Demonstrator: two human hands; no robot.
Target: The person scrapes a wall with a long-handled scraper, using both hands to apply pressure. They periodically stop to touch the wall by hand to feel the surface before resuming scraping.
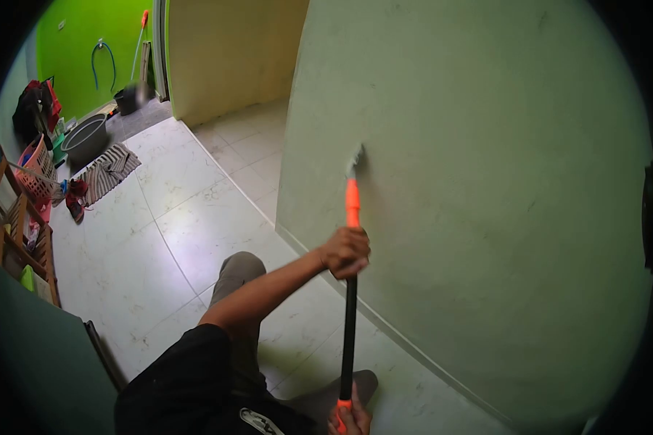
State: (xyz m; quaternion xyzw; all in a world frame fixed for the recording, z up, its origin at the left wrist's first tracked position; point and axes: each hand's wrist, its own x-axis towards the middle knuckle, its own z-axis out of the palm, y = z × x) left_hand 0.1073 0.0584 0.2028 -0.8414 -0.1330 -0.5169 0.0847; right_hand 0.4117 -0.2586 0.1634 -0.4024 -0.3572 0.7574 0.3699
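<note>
A long-handled tool (pixel 350 319) with a black shaft, orange sections and a small pale head (pixel 355 159) stretches up the middle of the view. The head is at the grey-green wall (pixel 486 181); whether it is a brush or something else I cannot tell. My left hand (pixel 346 252) is wrapped round the shaft just below the upper orange section. Near the bottom edge, my right hand (pixel 351 418) grips the lower orange section, partly cut off by the frame.
White floor tiles (pixel 130 246) lie left of the wall. At the far left are a wooden rack (pixel 40 250), a pink basket (pixel 38 170), red and dark shoes (pixel 75 201), a striped mat (pixel 109 174) and a grey tub (pixel 87 138). My legs are below.
</note>
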